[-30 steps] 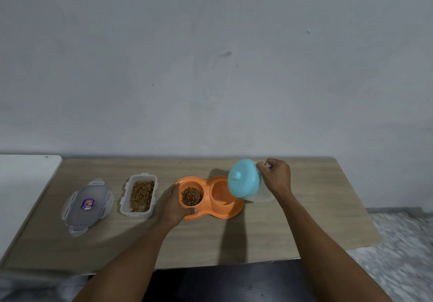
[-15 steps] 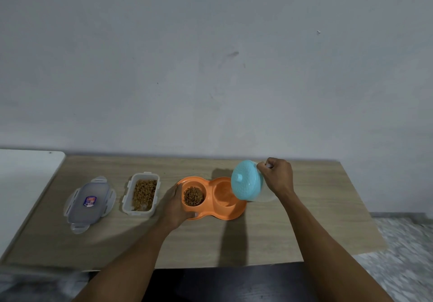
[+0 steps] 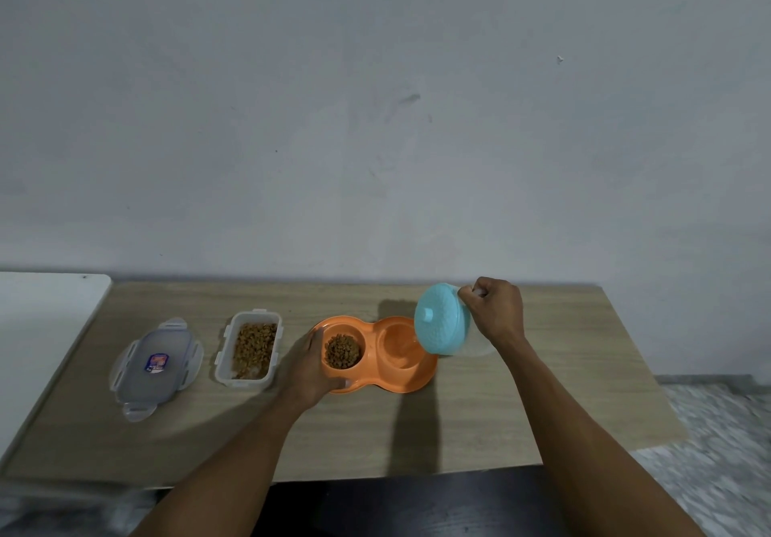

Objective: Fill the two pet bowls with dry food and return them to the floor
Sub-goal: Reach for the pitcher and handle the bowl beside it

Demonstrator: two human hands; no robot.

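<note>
Hands apart; left hand (image 3: 311, 365) is gripping filled end of orange feeder (image 3: 400, 387); right hand (image 3: 496, 311) is holding blue container (image 3: 442, 319) tilted over the unfilled well (image 3: 396, 340).

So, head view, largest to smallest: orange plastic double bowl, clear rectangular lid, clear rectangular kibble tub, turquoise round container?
orange double bowl and lid, near equal
kibble tub
turquoise container (held up, so less sure)

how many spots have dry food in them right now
2: the clear rectangular plastic box, left of the orange plastic double bowl, and that bowl's left well. The tilted blue dome's inside is hidden.
</note>
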